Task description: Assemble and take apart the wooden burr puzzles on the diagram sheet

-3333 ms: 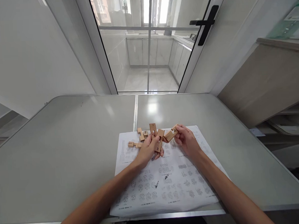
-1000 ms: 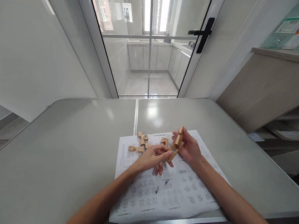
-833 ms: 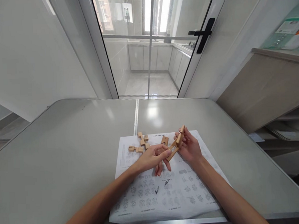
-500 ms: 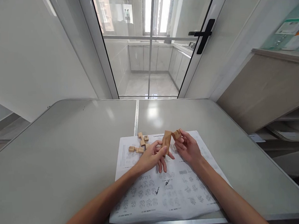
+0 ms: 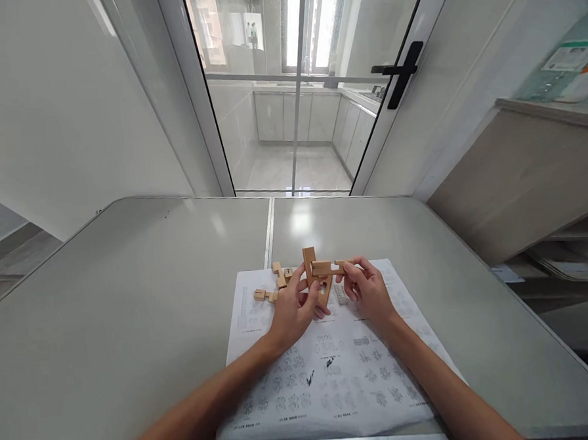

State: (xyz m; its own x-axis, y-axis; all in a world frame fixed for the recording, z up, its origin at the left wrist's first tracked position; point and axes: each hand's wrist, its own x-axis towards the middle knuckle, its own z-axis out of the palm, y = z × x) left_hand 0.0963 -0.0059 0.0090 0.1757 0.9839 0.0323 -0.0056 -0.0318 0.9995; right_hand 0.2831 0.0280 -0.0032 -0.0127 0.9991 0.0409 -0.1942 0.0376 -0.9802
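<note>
Grey tbl (image 5: 181,318): L grip (image 5: 294,306) round blk (image 5: 308,255), R grip (image 5: 369,289) round notched bar (image 5: 323,268), contact unclear

Looks like a home, the table set just outside a kitchen. Evidence: tall glazed door with pale metal frame and bars (image 5: 296,128), black lever handle (image 5: 403,74). Through the glass: low white marbled cabinets (image 5: 296,115) turning a corner under a pale countertop, bright upright window (image 5: 322,25) behind, glossy light-tiled floor (image 5: 315,163). Near side: grey smooth-topped table with metal edging (image 5: 179,285); at right, beige wood-look shelf unit (image 5: 518,162) bearing greenish translucent packaging (image 5: 569,64) (contents unreadable from here). Domestic fittings throughout.
</note>
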